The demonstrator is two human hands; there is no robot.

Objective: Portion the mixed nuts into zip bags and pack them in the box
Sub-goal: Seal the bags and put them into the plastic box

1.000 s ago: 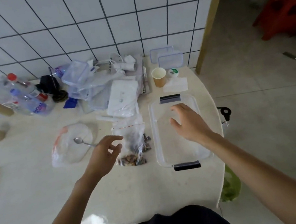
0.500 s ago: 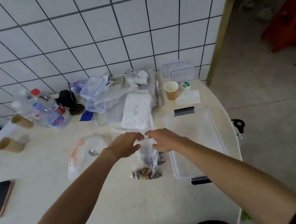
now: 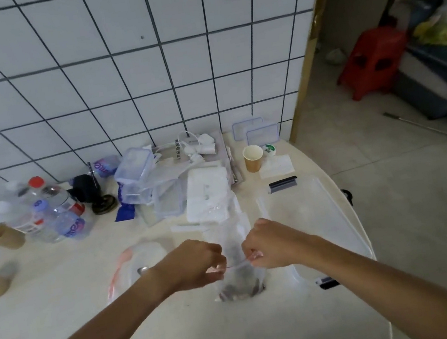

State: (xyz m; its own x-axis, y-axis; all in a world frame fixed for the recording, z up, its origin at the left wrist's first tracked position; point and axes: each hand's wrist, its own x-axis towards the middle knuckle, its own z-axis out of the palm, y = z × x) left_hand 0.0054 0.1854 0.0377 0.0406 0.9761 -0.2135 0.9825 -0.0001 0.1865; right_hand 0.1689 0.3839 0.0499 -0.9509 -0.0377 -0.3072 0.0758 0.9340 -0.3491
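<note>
With the left hand (image 3: 194, 263) and right hand (image 3: 269, 245) each pinching an end of the zip bag (image 3: 237, 272) strip between them, nuts hanging below, press along the seal evenly before moving it to the box (image 3: 337, 210) just right of the right hand.

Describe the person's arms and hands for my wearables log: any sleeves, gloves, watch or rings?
Both forearms are bare, with no sleeves in view. The left hand and right hand wear no gloves. No watch, bracelet or ring shows on either; the fingers are slightly blurred.

left hand (image 3: 194, 263) and right hand (image 3: 269, 245) side by side, fingers curled, pinching, forearms extended
</note>
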